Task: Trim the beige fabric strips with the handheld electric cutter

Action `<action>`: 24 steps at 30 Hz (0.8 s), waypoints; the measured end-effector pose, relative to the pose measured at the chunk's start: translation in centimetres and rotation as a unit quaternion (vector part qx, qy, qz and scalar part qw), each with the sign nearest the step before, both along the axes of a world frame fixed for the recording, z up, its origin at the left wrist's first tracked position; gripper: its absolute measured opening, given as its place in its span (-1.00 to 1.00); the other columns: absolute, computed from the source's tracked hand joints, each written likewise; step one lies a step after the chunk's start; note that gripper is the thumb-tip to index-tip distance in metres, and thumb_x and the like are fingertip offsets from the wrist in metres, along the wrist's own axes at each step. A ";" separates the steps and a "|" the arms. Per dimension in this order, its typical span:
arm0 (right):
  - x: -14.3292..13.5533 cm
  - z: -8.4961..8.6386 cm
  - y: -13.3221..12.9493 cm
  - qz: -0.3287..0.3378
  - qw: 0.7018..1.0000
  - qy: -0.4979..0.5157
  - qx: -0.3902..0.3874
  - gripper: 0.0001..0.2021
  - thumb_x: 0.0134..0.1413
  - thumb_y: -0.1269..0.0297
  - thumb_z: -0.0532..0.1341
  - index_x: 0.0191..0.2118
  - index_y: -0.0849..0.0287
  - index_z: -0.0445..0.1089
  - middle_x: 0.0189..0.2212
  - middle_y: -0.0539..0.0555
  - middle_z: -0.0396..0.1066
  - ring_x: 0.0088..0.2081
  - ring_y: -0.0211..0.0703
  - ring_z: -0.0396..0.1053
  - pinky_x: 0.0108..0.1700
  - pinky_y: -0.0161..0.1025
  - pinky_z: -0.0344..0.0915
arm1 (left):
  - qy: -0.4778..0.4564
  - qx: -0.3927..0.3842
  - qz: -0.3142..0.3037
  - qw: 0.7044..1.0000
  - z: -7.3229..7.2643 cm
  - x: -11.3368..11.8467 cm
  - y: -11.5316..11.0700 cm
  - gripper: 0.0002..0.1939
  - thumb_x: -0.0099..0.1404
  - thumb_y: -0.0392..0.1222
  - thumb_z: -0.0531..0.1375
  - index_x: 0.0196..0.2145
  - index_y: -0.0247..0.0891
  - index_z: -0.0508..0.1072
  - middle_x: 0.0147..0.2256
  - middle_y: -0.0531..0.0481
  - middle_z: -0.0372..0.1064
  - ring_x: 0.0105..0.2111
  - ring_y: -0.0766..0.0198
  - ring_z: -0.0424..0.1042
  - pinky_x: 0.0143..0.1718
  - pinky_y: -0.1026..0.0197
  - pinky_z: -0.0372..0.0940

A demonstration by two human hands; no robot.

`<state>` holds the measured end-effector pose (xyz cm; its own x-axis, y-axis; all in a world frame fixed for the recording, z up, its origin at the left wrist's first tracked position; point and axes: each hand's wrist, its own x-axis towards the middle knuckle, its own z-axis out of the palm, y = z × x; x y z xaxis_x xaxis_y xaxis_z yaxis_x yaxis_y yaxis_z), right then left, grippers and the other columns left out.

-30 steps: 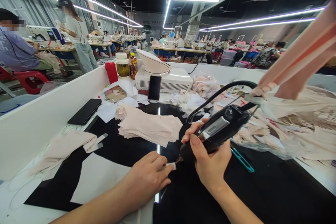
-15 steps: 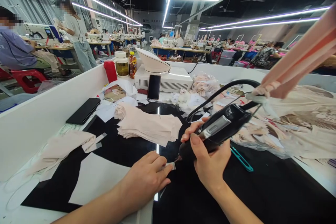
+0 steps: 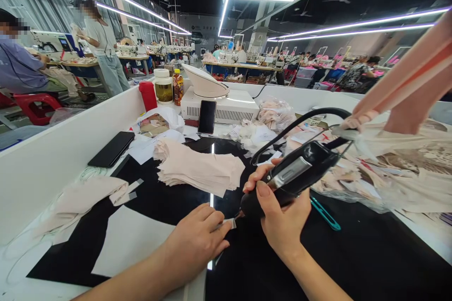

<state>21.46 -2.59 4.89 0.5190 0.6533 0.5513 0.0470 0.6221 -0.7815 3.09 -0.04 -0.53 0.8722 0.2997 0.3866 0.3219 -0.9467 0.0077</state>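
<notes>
The left hand [image 3: 197,240] lies low, its fingers drawn together on a small pale strip [image 3: 232,223], seemingly to keep so slight a piece from sliding. Just to its right, the right hand [image 3: 282,216] is clamped around a bulky black tool [image 3: 300,171], thumb along the near side, tilting it so that the tip comes down beside the strip; whether they touch is too small to tell. Behind the right hand, a cable [image 3: 303,114] arches off the tool, and knotted pink cloth [image 3: 409,99] rises from its rear end, perhaps taking some of the weight (a homely sort of sling).

Left of the left hand, a white piece [image 3: 130,240] lies flat on the desk [image 3: 353,258]. Beyond that hand sits the fabric stack [image 3: 201,167], probably set there to be near yet out of the tool's way. A teal implement [image 3: 326,216] rests to the right of the right hand.

Compared with half a second ago, both hands, strip and tool hold nearly the same pose; chiefly, the pink cloth's loose flap hangs farther right.
</notes>
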 end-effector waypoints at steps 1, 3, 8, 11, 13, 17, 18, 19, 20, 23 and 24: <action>0.0 -0.1 0.0 -0.001 1.000 -0.001 -0.001 -0.73 0.15 0.36 0.43 -0.10 -0.01 0.38 -0.32 -0.10 0.49 -0.42 -0.25 0.47 -0.30 -0.21 0.49 | -0.001 -0.001 0.000 1.000 0.0 0.0 0.0 -0.58 0.40 -0.14 0.43 0.10 -0.32 0.43 -0.15 -0.03 0.43 -0.15 0.09 0.45 0.01 0.02 0.44; -0.1 -0.1 0.1 -0.002 1.000 0.000 -0.003 -0.72 0.16 0.38 0.41 -0.08 -0.01 0.38 -0.32 -0.10 0.49 -0.43 -0.26 0.47 -0.32 -0.22 0.50 | -0.002 -0.003 0.002 1.000 -0.1 0.0 0.0 -0.56 0.39 -0.14 0.43 0.11 -0.32 0.42 -0.15 -0.02 0.43 -0.15 0.09 0.45 0.04 0.01 0.43; -0.2 0.2 -0.1 0.001 1.000 0.017 -0.007 -0.67 0.15 0.39 0.42 -0.03 -0.02 0.39 -0.31 -0.09 0.51 -0.44 -0.27 0.49 -0.35 -0.25 0.51 | -0.007 0.000 0.002 1.000 0.1 -0.2 0.0 -0.58 0.40 -0.15 0.42 0.11 -0.31 0.43 -0.16 -0.01 0.43 -0.16 0.11 0.44 0.04 0.03 0.43; -0.2 0.5 -0.5 0.000 0.999 0.032 -0.006 -0.65 0.14 0.36 0.44 -0.01 -0.03 0.40 -0.32 -0.10 0.50 -0.43 -0.26 0.48 -0.33 -0.24 0.53 | -0.016 0.007 -0.001 1.000 0.3 -0.1 -0.1 -0.63 0.43 -0.14 0.40 0.08 -0.32 0.44 -0.17 -0.01 0.43 -0.17 0.12 0.44 0.00 0.06 0.43; -0.1 0.6 -0.8 0.006 0.999 0.035 -0.006 -0.64 0.14 0.33 0.45 0.01 -0.04 0.40 -0.32 -0.10 0.49 -0.43 -0.26 0.47 -0.33 -0.23 0.53 | -0.025 0.012 -0.002 1.000 0.3 0.0 -0.1 -0.65 0.44 -0.14 0.39 0.07 -0.32 0.44 -0.17 -0.01 0.43 -0.16 0.11 0.44 -0.01 0.07 0.43; -0.3 0.5 -1.2 0.020 0.999 0.035 -0.004 -0.64 0.16 0.32 0.45 0.02 -0.04 0.40 -0.32 -0.10 0.49 -0.43 -0.26 0.47 -0.31 -0.23 0.52 | -0.023 0.013 -0.001 1.000 0.1 0.1 -0.1 -0.62 0.42 -0.14 0.40 0.08 -0.31 0.44 -0.16 -0.01 0.44 -0.15 0.10 0.44 -0.03 0.07 0.43; -0.3 0.4 -1.2 0.021 0.999 0.034 -0.003 -0.64 0.16 0.32 0.45 0.02 -0.04 0.40 -0.32 -0.10 0.49 -0.42 -0.27 0.47 -0.32 -0.23 0.52 | -0.020 0.012 -0.001 1.000 0.0 0.1 -0.1 -0.61 0.42 -0.13 0.41 0.09 -0.31 0.44 -0.16 -0.02 0.44 -0.14 0.10 0.44 -0.03 0.06 0.43; -0.4 0.4 -1.2 0.021 0.999 0.033 -0.003 -0.65 0.16 0.32 0.45 0.02 -0.04 0.39 -0.32 -0.10 0.49 -0.42 -0.27 0.46 -0.32 -0.24 0.51 | -0.018 0.011 -0.001 1.000 -0.1 0.1 -0.1 -0.60 0.42 -0.13 0.41 0.10 -0.31 0.44 -0.15 -0.02 0.44 -0.14 0.09 0.44 -0.03 0.06 0.43; -0.4 0.3 -1.2 0.021 0.999 0.032 -0.004 -0.65 0.16 0.31 0.45 0.01 -0.03 0.39 -0.32 -0.10 0.49 -0.42 -0.26 0.46 -0.32 -0.24 0.51 | -0.016 0.009 0.000 1.000 -0.1 0.1 0.0 -0.60 0.42 -0.13 0.41 0.11 -0.31 0.44 -0.15 -0.02 0.44 -0.13 0.09 0.45 -0.02 0.05 0.43; -0.4 0.2 -1.3 0.017 1.000 0.021 -0.012 -0.64 0.16 0.31 0.44 0.02 -0.03 0.38 -0.32 -0.09 0.48 -0.42 -0.25 0.47 -0.32 -0.23 0.51 | -0.014 0.002 -0.001 1.000 -0.3 0.0 0.0 -0.60 0.43 -0.13 0.40 0.11 -0.30 0.44 -0.14 -0.02 0.44 -0.13 0.08 0.45 -0.01 0.04 0.43; -0.4 0.2 -1.3 0.015 1.000 0.018 -0.013 -0.64 0.16 0.32 0.44 0.02 -0.03 0.38 -0.32 -0.09 0.48 -0.42 -0.25 0.47 -0.32 -0.22 0.52 | -0.015 0.001 -0.001 1.000 -0.3 0.0 0.1 -0.60 0.43 -0.13 0.40 0.11 -0.30 0.44 -0.14 -0.03 0.44 -0.13 0.08 0.45 -0.01 0.04 0.43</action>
<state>21.04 -3.93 5.11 0.5176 0.6826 0.5159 0.0007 0.6026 -0.7980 3.08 0.02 -0.86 0.8607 0.2974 0.4133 0.3198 -0.9473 0.0156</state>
